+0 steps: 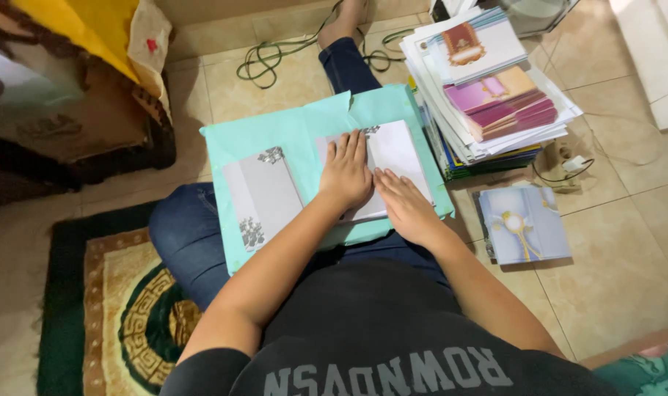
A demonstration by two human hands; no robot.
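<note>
A mint-green sheet [290, 128] lies across my lap. On it rest two pale grey cards with silver floral corners. The left card [264, 194] lies untouched. My left hand [346, 174] presses flat on the right card [401, 150], fingers together and pointing away from me. My right hand [403, 205] lies flat beside it on the same card's near edge, touching the left hand. Neither hand grips anything.
A tall stack of printed cards and paper [488, 88] stands on the tiled floor at the right. A smaller pile of blue cards [524, 224] lies near my right elbow. A green cable [275, 55] trails ahead. A patterned rug [106, 293] is at left.
</note>
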